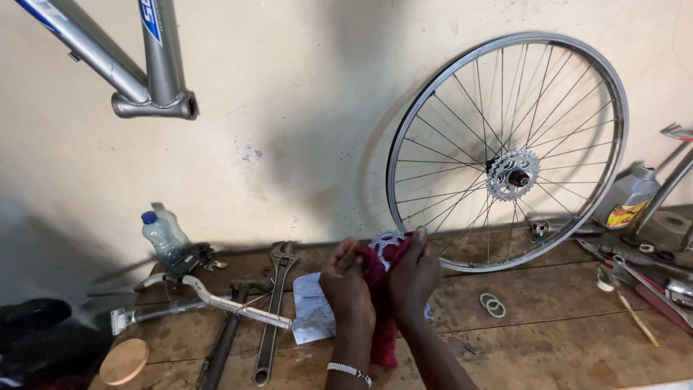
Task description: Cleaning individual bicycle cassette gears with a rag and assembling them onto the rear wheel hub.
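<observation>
Both hands work close under the camera: the left hand [346, 285] and right hand [413, 278] are pressed together around a red rag [380, 303] wrapped on a toothed sprocket [386, 240], held just above the wooden table [548, 339]. It looks like a wiping step; turning the sprocket inside the rag would call for a firm, shifting grip. On the table lie an adjustable wrench [274, 310], 2 metal rings [493, 304] and a plastic bottle [160, 235]. A spoked wheel [507, 152] leans on the pale wall.
</observation>
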